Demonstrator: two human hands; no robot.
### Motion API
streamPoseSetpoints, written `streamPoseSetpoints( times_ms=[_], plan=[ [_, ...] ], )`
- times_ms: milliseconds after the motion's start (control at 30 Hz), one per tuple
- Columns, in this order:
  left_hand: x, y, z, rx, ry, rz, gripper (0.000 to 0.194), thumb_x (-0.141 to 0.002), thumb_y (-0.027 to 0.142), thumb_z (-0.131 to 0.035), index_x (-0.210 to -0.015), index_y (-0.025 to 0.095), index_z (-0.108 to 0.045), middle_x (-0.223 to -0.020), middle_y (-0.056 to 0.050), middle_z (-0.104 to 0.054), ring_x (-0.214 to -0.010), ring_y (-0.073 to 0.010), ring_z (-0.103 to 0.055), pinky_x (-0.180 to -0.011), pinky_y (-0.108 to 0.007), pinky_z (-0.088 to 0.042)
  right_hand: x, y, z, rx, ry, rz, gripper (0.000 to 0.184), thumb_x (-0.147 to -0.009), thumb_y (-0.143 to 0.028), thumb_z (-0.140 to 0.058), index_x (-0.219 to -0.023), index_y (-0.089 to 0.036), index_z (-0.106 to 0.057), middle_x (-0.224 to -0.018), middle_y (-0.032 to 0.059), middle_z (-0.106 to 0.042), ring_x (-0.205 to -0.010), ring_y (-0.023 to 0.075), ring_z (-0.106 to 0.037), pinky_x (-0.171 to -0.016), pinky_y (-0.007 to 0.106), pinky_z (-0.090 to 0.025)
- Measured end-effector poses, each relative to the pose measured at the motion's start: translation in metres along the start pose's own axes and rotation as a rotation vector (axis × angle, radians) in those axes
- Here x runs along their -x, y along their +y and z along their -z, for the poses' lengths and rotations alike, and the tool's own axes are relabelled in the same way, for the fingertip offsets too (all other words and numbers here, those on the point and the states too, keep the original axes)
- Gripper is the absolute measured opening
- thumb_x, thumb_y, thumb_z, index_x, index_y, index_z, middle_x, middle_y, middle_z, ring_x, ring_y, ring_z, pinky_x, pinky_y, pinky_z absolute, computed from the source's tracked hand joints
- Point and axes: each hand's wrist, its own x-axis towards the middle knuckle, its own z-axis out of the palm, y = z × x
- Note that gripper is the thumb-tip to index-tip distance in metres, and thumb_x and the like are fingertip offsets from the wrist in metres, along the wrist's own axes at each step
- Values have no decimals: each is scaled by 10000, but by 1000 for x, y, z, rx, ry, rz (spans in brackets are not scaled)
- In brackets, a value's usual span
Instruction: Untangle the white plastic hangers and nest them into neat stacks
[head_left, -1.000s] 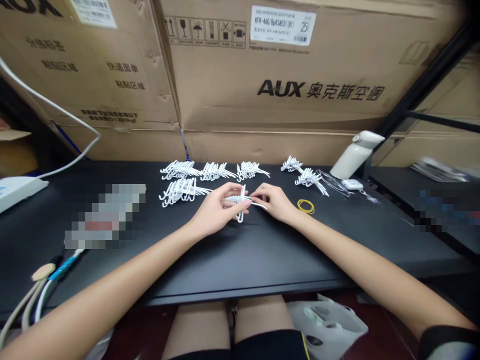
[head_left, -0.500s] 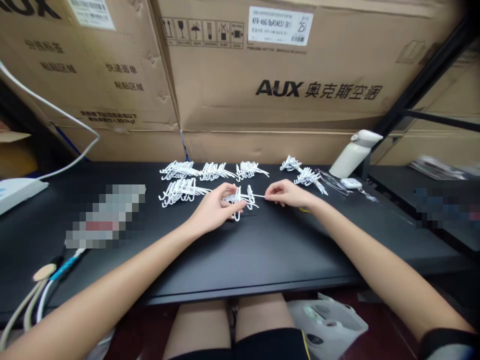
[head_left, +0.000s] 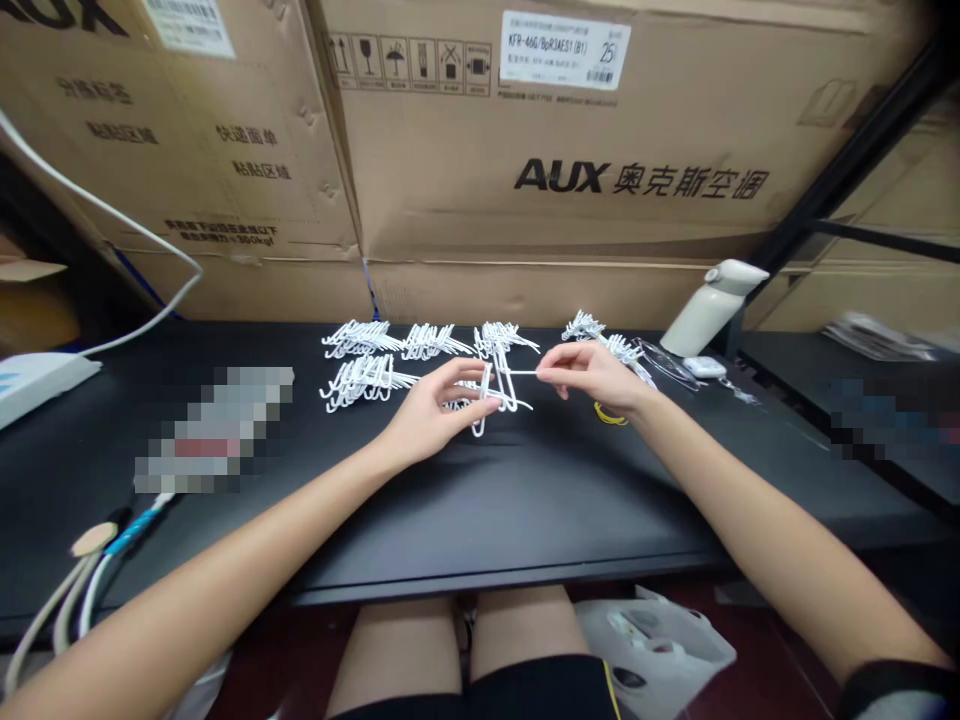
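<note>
My left hand (head_left: 433,408) is closed around a few white wire hooks (head_left: 478,424), thumb in front and fingers behind. Between thumb and fingertips, my right hand (head_left: 592,376) pinches the straight end of one white wire hook (head_left: 523,373). The bent end of that hook stands just right of my left fingertips; whether it touches the bunch I cannot tell. Behind my hands lie bundles of similar hooks: a front-left bundle (head_left: 358,382), a back-left bundle (head_left: 356,340), a back-middle bundle (head_left: 429,342) and another (head_left: 499,338). Two more bundles (head_left: 583,325) lie farther right, one partly behind my right hand.
Yellow bands (head_left: 611,415) lie under my right wrist. At the back right stand a pale bottle (head_left: 705,308), glasses (head_left: 667,365) and a small white case (head_left: 703,367). A blurred-out device (head_left: 217,430) with cables lies left. Large cardboard boxes (head_left: 600,130) wall the table's back.
My right hand has risen slightly and shifted right, and its hook's bent end now stands taller beside my left fingers. My left hand keeps its hold. More of the yellow bands shows.
</note>
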Motion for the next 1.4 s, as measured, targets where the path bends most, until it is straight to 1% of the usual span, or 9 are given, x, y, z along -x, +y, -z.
streamPoseSetpoints(
  times_ms=[100, 233, 433, 667, 800, 933, 1167, 1300, 1400],
  plan=[
    [0, 1, -1, 21, -6, 3, 429, -740, 329, -711, -1100, 165, -547, -1067, -101, -646, -897, -186, -652, -881, -376, -512, 1, 0, -7, -4, -9, -1, 258, -674, -399, -742, -732, -156, -678, -599, -3, -585, -510, 96, -499, -524, 251, -452],
    [-1, -1, 0, 61, 71, 63, 484, -712, 343, -735, -1100, 164, -508, -972, -96, -674, -850, -197, -675, -772, -347, -551, 1, 1, -12, -9, -43, 11, 256, -675, -386, -742, -733, -144, -686, -656, 13, -616, -532, 94, -505, -534, 253, -460],
    [-2, -1, 0, 85, 37, 85, 493, -720, 347, -729, -1112, 166, -491, -1023, -126, -682, -854, -222, -685, -635, -288, -560, 3, 1, -18, -56, -103, -10, 233, -676, -359, -738, -739, -139, -696, -655, 10, -625, -533, 93, -516, -531, 248, -457],
    [-1, 3, 0, 71, 58, 89, 591, -707, 364, -736, -1211, 152, -511, -1037, -135, -667, -847, -235, -689, -643, -301, -553, 3, 3, -19, -144, -141, -23, 238, -663, -354, -757, -723, -133, -691, -643, 7, -612, -541, 86, -518, -522, 232, -468],
    [-2, 4, 1, 108, 67, 120, 578, -715, 341, -734, -1221, 158, -524, -1073, -135, -667, -863, -230, -684, -606, -261, -517, 4, 3, -23, -195, -153, -44, 256, -721, -387, -712, -754, -134, -686, -736, 41, -645, -620, 105, -561, -515, 219, -487],
    [-3, 3, 3, 146, 53, 144, 548, -710, 338, -738, -1192, 171, -538, -1141, -139, -657, -913, -241, -672, -609, -261, -507, 7, 0, -32, -195, -87, -19, 240, -715, -363, -723, -801, -141, -695, -731, 39, -661, -596, 101, -559, -504, 219, -492],
    [-3, 0, 4, 163, 60, 144, 490, -701, 324, -750, -1128, 192, -549, -1145, -119, -653, -909, -228, -670, -564, -230, -508, 9, 0, -39, -148, 67, 20, 246, -625, -352, -786, -739, -148, -710, -690, 32, -679, -545, 105, -557, -522, 254, -499],
    [-3, 2, 4, 141, 70, 173, 537, -709, 351, -741, -1182, 193, -543, -1160, -124, -644, -957, -247, -665, -552, -216, -520, 12, 1, -44, -29, 186, 120, 252, -652, -380, -770, -744, -154, -711, -711, 50, -691, -576, 137, -585, -540, 279, -501],
    [-2, 5, 4, 130, 57, 180, 589, -723, 376, -722, -1250, 203, -524, -1168, -132, -638, -979, -267, -663, -558, -231, -540, 16, 1, -47, 72, 247, 202, 242, -694, -399, -739, -752, -166, -710, -757, 65, -707, -656, 174, -625, -613, 311, -517]
  ],
)
